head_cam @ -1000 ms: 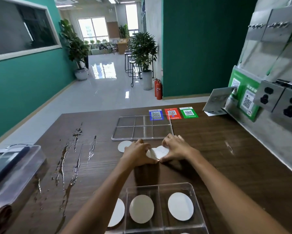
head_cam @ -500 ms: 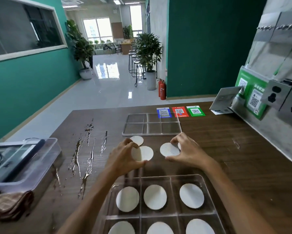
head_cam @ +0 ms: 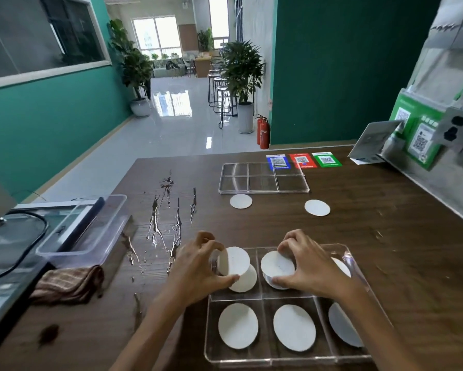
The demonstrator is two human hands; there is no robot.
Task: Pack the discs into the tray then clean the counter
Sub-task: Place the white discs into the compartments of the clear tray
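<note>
Over counter (head_cam: 385, 263) tray (head_cam: 356, 263), each hand's grip pinches one disc (head_cam: 234, 261).

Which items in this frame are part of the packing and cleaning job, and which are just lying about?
Job:
- near tray
- disc in left hand
- disc in right hand
- two loose discs
- spill
- cloth

Lying about:
- lid
- code cards
- plastic bin

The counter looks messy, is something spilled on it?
Yes. Shiny liquid streaks run down the brown counter, left of the tray, and a dark blot sits near the front edge. Two discs also lie loose, not packed yet.
</note>
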